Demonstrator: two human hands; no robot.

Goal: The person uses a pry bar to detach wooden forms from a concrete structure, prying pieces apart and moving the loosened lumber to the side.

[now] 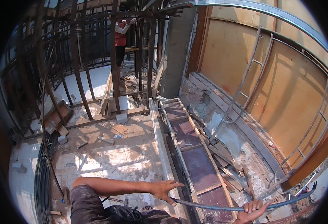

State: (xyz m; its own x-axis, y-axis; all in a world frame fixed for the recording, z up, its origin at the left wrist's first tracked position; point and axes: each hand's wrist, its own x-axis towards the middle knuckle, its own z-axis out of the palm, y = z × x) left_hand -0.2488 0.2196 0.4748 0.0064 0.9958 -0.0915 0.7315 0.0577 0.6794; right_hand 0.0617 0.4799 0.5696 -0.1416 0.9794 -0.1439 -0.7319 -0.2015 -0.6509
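Observation:
A long bluish-grey bar (205,205) lies slantwise across the lower right, its right end curving up into a dark hook. My right hand (251,211) is closed round the bar, its fingers curled over the top. At the bar's left end my left hand (164,190) is open, fingers stretched out to the right and thumb near the tip. Whether that thumb touches the bar I cannot tell. Below both hands runs a long wooden-framed panel (201,168) with dark reddish-brown faces. A pale timber plank (160,142) lies along its left side.
Upright dark posts (79,67) stand at the far left, with a person (120,39) in a red top beyond them. Bundled dark rods (44,171) lie at the left. Scrap wood (223,158) is heaped right of the panel. A metal frame (251,71) leans on the yellow-brown wall (287,86).

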